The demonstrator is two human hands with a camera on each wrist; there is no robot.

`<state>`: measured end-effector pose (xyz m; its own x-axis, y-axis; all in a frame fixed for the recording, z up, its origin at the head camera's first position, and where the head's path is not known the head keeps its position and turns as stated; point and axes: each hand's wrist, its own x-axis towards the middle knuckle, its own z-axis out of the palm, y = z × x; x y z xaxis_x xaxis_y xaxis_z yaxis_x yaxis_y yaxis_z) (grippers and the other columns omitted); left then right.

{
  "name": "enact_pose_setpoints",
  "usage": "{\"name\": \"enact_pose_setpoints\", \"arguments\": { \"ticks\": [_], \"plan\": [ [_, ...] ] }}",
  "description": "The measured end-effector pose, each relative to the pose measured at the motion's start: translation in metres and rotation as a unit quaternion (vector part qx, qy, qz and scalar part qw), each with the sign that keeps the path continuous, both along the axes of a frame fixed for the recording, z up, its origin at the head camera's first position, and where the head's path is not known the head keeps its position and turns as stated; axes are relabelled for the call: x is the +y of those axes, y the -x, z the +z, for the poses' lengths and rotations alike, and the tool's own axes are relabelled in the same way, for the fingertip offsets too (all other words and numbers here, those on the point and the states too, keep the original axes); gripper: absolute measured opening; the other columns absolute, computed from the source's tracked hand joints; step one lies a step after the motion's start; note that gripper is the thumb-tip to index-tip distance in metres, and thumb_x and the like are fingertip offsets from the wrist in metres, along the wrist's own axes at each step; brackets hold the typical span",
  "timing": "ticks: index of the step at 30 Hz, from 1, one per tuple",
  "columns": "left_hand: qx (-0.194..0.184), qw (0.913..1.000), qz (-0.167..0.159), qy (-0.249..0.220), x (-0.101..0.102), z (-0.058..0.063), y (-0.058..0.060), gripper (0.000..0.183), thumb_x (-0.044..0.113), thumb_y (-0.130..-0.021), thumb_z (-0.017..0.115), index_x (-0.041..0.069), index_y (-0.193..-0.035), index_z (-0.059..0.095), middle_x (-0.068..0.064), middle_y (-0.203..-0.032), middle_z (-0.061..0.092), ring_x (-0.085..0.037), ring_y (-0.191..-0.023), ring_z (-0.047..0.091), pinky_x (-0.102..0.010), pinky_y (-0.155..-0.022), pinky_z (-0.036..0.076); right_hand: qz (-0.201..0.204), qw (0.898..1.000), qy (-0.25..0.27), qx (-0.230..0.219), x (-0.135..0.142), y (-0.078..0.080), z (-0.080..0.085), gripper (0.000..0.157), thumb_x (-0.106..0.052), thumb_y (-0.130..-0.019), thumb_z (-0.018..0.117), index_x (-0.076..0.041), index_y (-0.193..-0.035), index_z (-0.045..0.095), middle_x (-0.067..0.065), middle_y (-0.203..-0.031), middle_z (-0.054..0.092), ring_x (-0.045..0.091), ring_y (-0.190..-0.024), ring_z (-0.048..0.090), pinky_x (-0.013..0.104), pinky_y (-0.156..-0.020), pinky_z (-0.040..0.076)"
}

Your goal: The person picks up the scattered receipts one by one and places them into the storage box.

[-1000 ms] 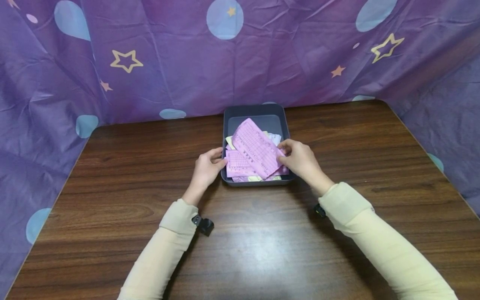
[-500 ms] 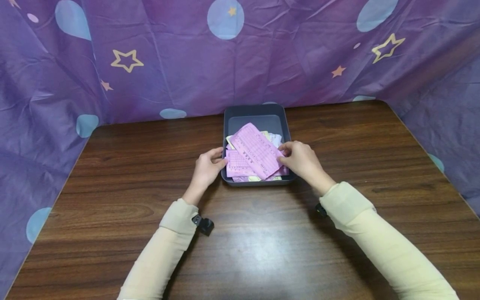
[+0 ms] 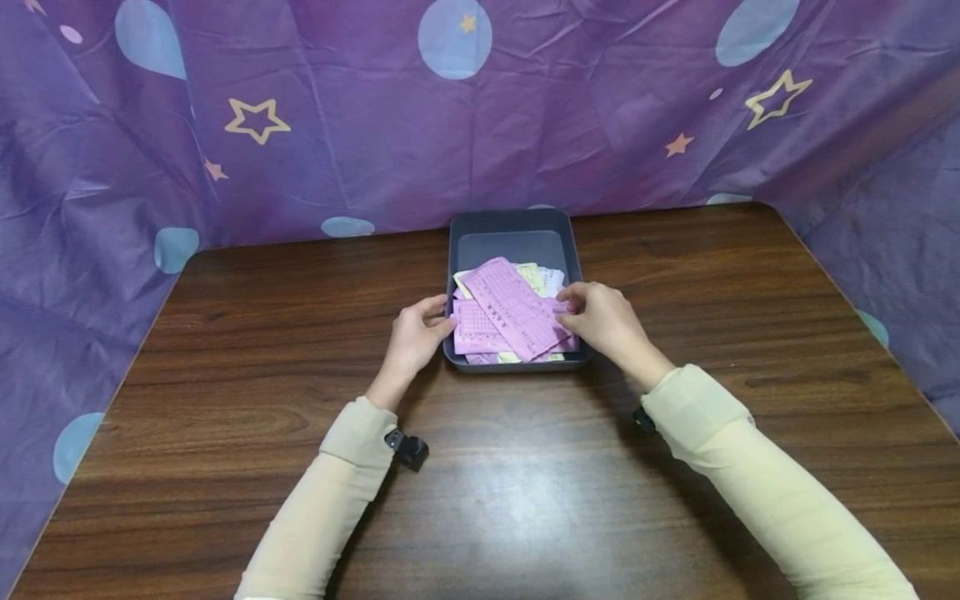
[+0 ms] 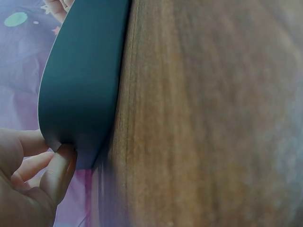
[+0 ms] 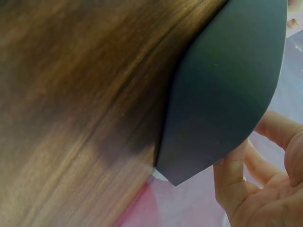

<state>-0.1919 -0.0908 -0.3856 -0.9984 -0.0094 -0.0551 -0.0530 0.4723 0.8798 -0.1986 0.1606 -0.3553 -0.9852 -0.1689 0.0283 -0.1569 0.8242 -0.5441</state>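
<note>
A dark grey rectangular tray (image 3: 513, 243) stands at the table's far side, with printed paper slips heaped in its near half. On top, a pink slip (image 3: 513, 304) lies diagonally over another pink slip (image 3: 472, 327). Yellow paper (image 3: 532, 275) and whitish paper (image 3: 554, 280) stick out behind them. My left hand (image 3: 412, 337) pinches the tray's left wall, thumb over the rim. At the right wall, my right hand (image 3: 606, 323) does the same, its thumb beside the slips. Both wrist views show fingers against the outer wall (image 4: 80, 71); the slips are hidden there.
The tray rests on a brown wood-grain table (image 3: 247, 367). Behind the far edge hangs a purple curtain (image 3: 375, 142) with stars and blue spots, close to the tray's back wall.
The top pink slip has sunk and flattened onto the heap, its far corner dropping toward me, uncovering more yellow paper. Both hands and the tray stay in place.
</note>
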Motion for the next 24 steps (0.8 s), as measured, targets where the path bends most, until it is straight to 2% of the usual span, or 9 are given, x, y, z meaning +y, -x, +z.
{"name": "enact_pose_setpoints", "arguments": {
  "ticks": [8,13,19,24],
  "plan": [
    [-0.006,0.9999,0.0,0.014,0.004,0.001,-0.001,0.043,0.009,-0.091,0.063,-0.001,-0.131,0.055,-0.022,-0.128,0.061,-0.032,-0.112,0.064,-0.037,-0.096,0.054,-0.002,1.0,0.017,-0.003,0.004,-0.001,-0.001,0.026,-0.011,-0.083,0.066,0.0,-0.107,0.067,0.016,-0.09,0.069,0.029,-0.083,0.062,0.04,-0.074,0.047],
    [0.009,0.9999,0.008,0.008,0.007,0.001,-0.002,0.042,0.006,-0.089,0.064,-0.002,-0.13,0.056,-0.024,-0.125,0.062,-0.033,-0.11,0.065,-0.037,-0.095,0.055,-0.005,1.0,0.027,0.008,0.006,-0.001,-0.001,0.026,-0.011,-0.084,0.062,-0.001,-0.107,0.068,0.015,-0.087,0.068,0.028,-0.08,0.06,0.036,-0.071,0.046],
    [0.024,0.9996,0.016,-0.001,0.008,0.0,-0.003,0.041,0.005,-0.088,0.065,-0.004,-0.127,0.057,-0.025,-0.123,0.063,-0.034,-0.107,0.066,-0.037,-0.093,0.055,-0.02,0.999,0.044,0.024,0.008,-0.002,0.001,0.026,-0.014,-0.089,0.056,-0.002,-0.108,0.068,0.018,-0.098,0.07,0.03,-0.088,0.062,0.044,-0.08,0.048],
    [0.042,0.9988,0.026,0.0,0.006,0.003,-0.003,0.041,0.01,-0.089,0.064,-0.004,-0.127,0.057,-0.023,-0.124,0.063,-0.034,-0.107,0.066,-0.038,-0.092,0.056,-0.04,0.995,0.071,0.056,0.012,-0.002,0.005,0.025,-0.015,-0.091,0.054,-0.002,-0.108,0.067,0.02,-0.106,0.069,0.034,-0.097,0.063,0.048,-0.087,0.048]
  ]
}}
